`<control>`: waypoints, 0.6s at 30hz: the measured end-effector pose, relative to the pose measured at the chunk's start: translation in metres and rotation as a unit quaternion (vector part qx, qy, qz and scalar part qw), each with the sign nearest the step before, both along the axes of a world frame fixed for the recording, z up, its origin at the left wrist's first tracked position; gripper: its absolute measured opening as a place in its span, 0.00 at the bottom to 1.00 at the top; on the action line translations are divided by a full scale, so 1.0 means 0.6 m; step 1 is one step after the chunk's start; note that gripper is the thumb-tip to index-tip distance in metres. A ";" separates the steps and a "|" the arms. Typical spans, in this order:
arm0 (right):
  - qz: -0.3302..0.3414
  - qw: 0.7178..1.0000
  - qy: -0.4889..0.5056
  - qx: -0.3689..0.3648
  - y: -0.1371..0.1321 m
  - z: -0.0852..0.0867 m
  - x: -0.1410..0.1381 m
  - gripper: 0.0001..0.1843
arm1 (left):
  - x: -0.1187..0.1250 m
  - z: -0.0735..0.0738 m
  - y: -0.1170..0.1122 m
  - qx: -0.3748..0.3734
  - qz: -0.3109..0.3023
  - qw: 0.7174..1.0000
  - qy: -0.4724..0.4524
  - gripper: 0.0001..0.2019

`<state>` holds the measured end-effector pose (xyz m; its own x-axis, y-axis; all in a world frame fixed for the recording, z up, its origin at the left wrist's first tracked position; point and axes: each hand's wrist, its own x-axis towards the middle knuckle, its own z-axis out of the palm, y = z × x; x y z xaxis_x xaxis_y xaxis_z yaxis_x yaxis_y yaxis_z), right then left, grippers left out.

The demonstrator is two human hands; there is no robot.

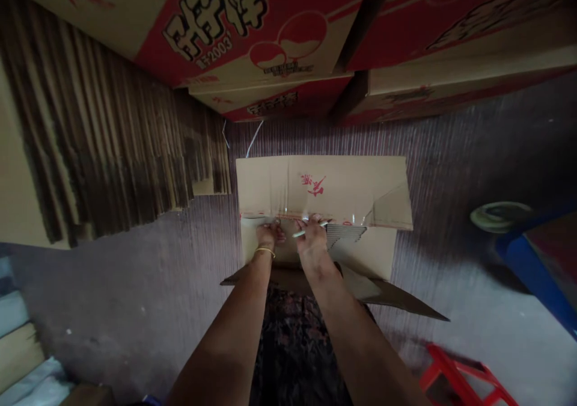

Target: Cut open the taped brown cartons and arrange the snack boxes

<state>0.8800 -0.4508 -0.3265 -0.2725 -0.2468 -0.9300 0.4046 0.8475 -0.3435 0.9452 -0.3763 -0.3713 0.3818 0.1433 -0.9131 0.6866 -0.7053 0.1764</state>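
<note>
A cardboard box (265,183) lies on the floor in front of me, with a small red print on its upper flap. At the lower edge of that flap, my left hand (270,234) has its fingers curled; whether they pinch the edge is hard to see. A thin, pale, pen-like stick (298,234) is gripped in my right hand (312,236), whose fingertips also reach the flap edge. Beside the right hand, a grey striped patch (343,234) shows below the edge. A darker flap (396,298) sticks out toward my body under my forearms.
Large red and tan printed cartons (270,51) are stacked ahead. Flattened cardboard sheets (103,135) stand in a thick row at left. A red plastic stool (466,376) is at lower right, with a blue-edged object (536,273) and a round pale item (500,215) above it.
</note>
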 end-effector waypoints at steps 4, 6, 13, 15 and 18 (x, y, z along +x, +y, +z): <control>0.027 0.998 -0.018 -0.058 -0.042 0.065 0.013 0.17 | 0.007 0.008 -0.003 -0.001 -0.054 0.998 0.023 0.19; 0.062 0.985 -0.062 -0.147 -0.089 0.097 0.032 0.16 | 0.013 0.025 -0.007 -0.016 -0.099 0.994 0.031 0.17; 0.330 0.888 -0.049 -0.316 -0.226 0.125 0.040 0.13 | 0.033 0.108 -0.055 -0.159 -0.419 0.889 -0.089 0.11; 0.425 0.824 -0.017 -0.375 -0.226 0.109 -0.002 0.15 | 0.025 0.110 -0.077 -0.208 -0.644 0.724 -0.130 0.12; 0.528 0.717 0.017 -0.454 -0.220 0.086 -0.075 0.19 | 0.001 0.093 -0.101 -0.178 -0.835 0.500 -0.143 0.11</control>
